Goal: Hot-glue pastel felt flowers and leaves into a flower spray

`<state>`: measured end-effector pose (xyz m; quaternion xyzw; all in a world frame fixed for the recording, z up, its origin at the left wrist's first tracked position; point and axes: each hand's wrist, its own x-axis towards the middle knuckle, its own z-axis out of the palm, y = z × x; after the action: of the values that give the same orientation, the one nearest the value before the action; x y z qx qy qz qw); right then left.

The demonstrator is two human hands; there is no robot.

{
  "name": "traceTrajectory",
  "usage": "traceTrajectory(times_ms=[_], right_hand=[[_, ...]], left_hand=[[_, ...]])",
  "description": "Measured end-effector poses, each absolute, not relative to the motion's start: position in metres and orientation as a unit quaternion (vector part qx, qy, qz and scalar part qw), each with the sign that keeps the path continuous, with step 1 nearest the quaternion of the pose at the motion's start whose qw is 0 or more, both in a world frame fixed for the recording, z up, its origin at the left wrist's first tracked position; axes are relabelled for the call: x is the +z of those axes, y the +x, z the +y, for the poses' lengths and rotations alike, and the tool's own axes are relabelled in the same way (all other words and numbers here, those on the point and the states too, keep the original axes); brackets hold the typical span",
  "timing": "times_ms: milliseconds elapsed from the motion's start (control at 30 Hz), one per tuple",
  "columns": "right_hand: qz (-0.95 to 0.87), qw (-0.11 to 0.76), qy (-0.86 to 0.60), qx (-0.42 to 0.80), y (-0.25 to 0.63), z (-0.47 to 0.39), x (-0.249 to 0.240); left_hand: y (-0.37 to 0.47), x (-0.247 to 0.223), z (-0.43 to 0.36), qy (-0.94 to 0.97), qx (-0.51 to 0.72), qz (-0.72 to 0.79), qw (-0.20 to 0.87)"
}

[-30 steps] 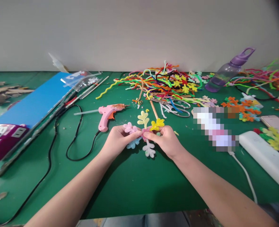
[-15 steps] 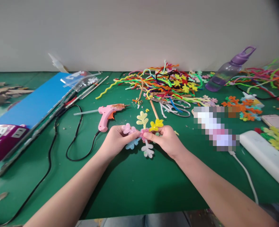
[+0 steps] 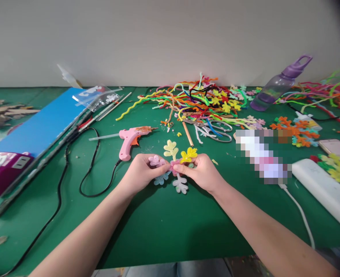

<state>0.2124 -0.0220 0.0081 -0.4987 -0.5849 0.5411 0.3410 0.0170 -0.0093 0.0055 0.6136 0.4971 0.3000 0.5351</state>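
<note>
Between my hands is a pipe-cleaner snowflake (image 3: pixel 180 184) with fuzzy arms in pink, pale yellow, bright yellow, white and light blue around a pink centre. My left hand (image 3: pixel 143 172) is closed on its left side, thumb at the centre. From the right, my right hand (image 3: pixel 202 172) pinches it, its thumb also on the pink middle. The fingers under the snowflake are hidden. A pink glue gun (image 3: pixel 132 141) with a clear glue stick lies beyond my left hand, its black cord trailing left. Past the snowflake is a short wooden stick (image 3: pixel 187 134).
Scissors (image 3: pixel 213 130) lie before a tangled heap of pipe cleaners (image 3: pixel 199 98). A purple bottle (image 3: pixel 274 88) leans at the back right. Nearer are orange snowflakes (image 3: pixel 295 130), a blurred-out device, a white power bank (image 3: pixel 322 192) and its cable. A blue board (image 3: pixel 43 119) lies left.
The snowflake has tilted slightly, its pale yellow arm shifting down and left and its bright yellow arm moving a little left. Both hands keep their hold, nearly in place.
</note>
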Motion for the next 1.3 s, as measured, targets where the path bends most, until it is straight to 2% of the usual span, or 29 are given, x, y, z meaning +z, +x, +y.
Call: traceTrajectory(times_ms=[233, 467, 1300], right_hand=[[-0.598, 0.321, -0.498, 0.54, 0.211, -0.023, 0.01], [-0.569, 0.357, -0.512, 0.535, 0.209, -0.024, 0.008], [-0.602, 0.344, -0.496, 0.523, 0.208, -0.023, 0.014]], left_hand=[[0.017, 0.004, -0.009, 0.617, 0.286, 0.508, 0.529], [0.019, 0.005, -0.01, 0.615, 0.284, 0.511, 0.529], [0.02, 0.011, -0.011, 0.609, 0.269, 0.495, 0.559]])
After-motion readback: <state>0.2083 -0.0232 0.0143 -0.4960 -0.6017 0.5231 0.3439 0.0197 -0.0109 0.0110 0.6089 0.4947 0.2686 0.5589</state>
